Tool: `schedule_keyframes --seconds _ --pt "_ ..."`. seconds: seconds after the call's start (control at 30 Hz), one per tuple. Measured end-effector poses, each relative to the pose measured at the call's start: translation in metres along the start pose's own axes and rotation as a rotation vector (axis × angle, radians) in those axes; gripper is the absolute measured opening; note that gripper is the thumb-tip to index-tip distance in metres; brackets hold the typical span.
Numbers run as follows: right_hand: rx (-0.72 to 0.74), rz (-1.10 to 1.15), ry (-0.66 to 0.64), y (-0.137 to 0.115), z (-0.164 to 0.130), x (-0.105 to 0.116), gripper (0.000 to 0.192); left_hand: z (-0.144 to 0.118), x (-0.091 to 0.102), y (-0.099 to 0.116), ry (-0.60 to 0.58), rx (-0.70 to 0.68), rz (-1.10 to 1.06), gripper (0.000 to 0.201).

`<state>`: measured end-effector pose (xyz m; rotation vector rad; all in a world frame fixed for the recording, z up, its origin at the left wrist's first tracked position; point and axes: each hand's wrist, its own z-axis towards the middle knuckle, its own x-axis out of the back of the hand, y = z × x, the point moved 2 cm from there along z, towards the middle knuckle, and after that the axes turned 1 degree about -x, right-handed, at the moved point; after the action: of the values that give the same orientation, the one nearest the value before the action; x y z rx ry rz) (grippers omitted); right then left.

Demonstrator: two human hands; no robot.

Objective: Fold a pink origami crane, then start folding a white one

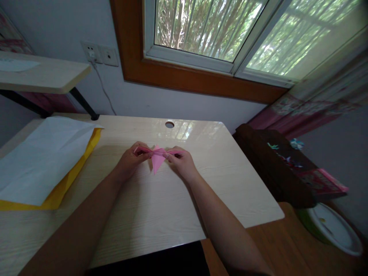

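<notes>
A folded piece of pink paper [158,159] is held between my two hands, just over the middle of the desk. One pointed flap hangs down toward me, and narrow folded parts stretch out to both sides. My left hand [137,156] is closed on the left part, thumb and fingers pinching it. On the other side my right hand [180,160] pinches the right part close to the centre. Fingers cover some of the folds, so the full shape cannot be made out.
White sheets [48,153] over a yellow sheet [77,170] lie at the desk's left. A raised shelf [57,74] stands behind them. The pale desk [230,184] has a round cable hole [169,124]. Right of it are a dark cabinet [267,165] with small items and a round bin [333,228].
</notes>
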<state>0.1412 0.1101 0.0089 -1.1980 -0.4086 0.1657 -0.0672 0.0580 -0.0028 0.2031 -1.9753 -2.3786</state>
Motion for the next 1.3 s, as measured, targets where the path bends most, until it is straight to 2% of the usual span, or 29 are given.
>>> schedule_keyframes --seconds 0.37,0.57,0.67,0.8,0.93,1.13,1.3 --pt "-0.021 0.044 0.025 0.0 -0.003 0.001 0.016 0.002 0.002 -0.002 -0.005 0.037 0.016 0.021" --pt "0.028 -0.067 0.065 0.002 -0.003 0.005 0.015 0.003 0.001 -0.008 0.037 0.067 0.023 0.044" --pt "0.078 -0.136 0.088 0.001 -0.004 0.006 0.014 0.002 0.0 -0.007 0.014 0.068 0.082 0.048" --pt "0.115 -0.12 0.069 -0.003 -0.005 0.005 0.014 0.001 -0.002 -0.003 -0.061 0.076 0.06 0.04" --pt "0.121 -0.078 0.003 -0.006 -0.005 0.005 0.014 0.002 0.0 -0.005 -0.06 0.061 0.019 0.037" --pt "0.081 -0.036 -0.025 -0.006 -0.004 0.008 0.018 0.0 0.002 -0.001 -0.126 0.031 0.092 0.021" --pt "0.054 -0.027 -0.03 -0.006 -0.004 0.009 0.019 0.0 -0.001 0.009 -0.086 0.008 0.159 0.022"
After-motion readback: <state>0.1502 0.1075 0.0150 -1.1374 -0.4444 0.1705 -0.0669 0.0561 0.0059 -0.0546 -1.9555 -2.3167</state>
